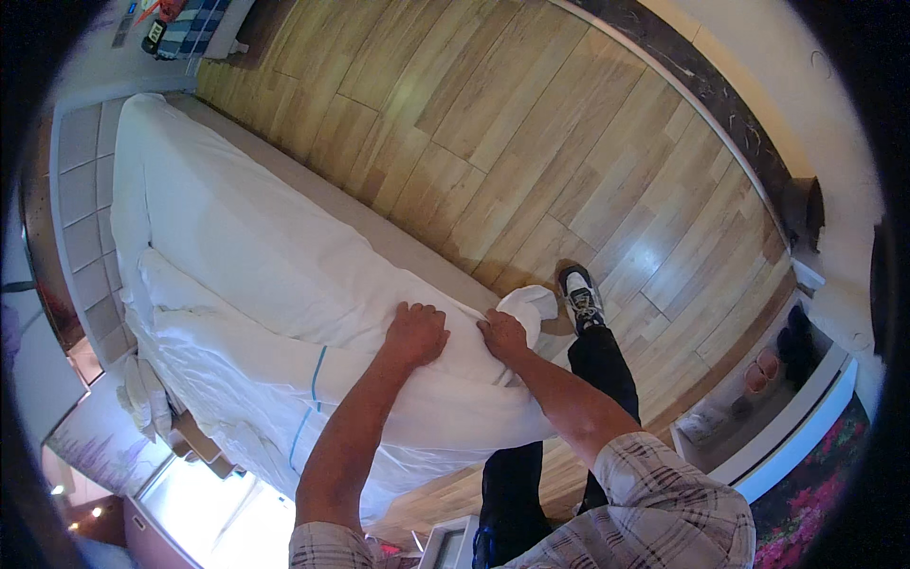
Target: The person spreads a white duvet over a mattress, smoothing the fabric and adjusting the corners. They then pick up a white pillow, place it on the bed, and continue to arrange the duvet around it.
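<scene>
A white sheet (270, 206) covers a bed with a padded, tiled headboard at the far left. My left hand (418, 334) rests knuckles up on the sheet near the bed's foot, its fingers curled; whether it pinches cloth cannot be told. To its right, my right hand (505, 336) grips the sheet's edge at the corner of the mattress, with thumb and finger on the cloth. Loose white fabric (530, 304) bulges just beyond that hand, over the side. Thicker folded white bedding with blue stripes (319, 373) lies along the nearer part of the bed, under my left forearm.
Wood-look floor (498, 142) runs along the bed's far side, where my shoe (583, 299) stands. Shoes (762, 370) sit in an open low cabinet at the right. A nightstand or box (199, 441) and pillows (146, 398) are at the lower left, near a bright window.
</scene>
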`<state>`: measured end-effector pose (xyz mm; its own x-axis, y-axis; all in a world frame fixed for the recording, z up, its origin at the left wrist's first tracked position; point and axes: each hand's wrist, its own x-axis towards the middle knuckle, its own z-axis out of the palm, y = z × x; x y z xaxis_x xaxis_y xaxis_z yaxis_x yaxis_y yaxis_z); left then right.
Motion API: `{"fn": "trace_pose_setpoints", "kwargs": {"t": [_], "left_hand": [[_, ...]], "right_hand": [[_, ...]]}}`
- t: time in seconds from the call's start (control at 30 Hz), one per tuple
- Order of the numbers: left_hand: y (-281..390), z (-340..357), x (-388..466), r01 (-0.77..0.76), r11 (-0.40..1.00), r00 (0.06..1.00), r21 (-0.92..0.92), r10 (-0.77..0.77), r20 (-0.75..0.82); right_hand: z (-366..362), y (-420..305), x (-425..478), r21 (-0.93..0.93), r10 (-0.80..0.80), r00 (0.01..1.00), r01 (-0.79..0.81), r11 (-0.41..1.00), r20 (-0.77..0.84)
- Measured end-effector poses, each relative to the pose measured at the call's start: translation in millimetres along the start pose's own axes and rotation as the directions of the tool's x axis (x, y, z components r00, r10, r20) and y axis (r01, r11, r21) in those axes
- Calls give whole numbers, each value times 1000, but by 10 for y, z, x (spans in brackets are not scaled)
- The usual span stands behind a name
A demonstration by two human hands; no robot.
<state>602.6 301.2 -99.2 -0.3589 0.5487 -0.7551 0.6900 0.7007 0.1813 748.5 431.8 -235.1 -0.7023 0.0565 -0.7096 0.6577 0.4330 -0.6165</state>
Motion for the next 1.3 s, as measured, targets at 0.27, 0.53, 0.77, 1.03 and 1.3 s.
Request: {"fn": "trace_pose_setpoints", "kwargs": {"t": [0.27,0.53,0.77,1.03,1.3], "left_hand": [[-207,147,307,-72,997,990,-28,75,117],[-388,363,596,-157,986,959,58,139,248],[-263,526,980,-132,991,905,-4,122,407],[-224,634,977,-189,981,941,-34,191,280],[-34,693,934,-182,983,882,-9,167,441]], "right_hand": [[-8,257,-87,110,34,994,-45,993,99],[57,493,-44,97,101,991,-109,989,86],[-200,289,116,363,-157,957,241,900,-245],[43,-202,-65,233,-72,987,36,972,147],[63,-283,-32,101,72,953,-106,989,294]]}}
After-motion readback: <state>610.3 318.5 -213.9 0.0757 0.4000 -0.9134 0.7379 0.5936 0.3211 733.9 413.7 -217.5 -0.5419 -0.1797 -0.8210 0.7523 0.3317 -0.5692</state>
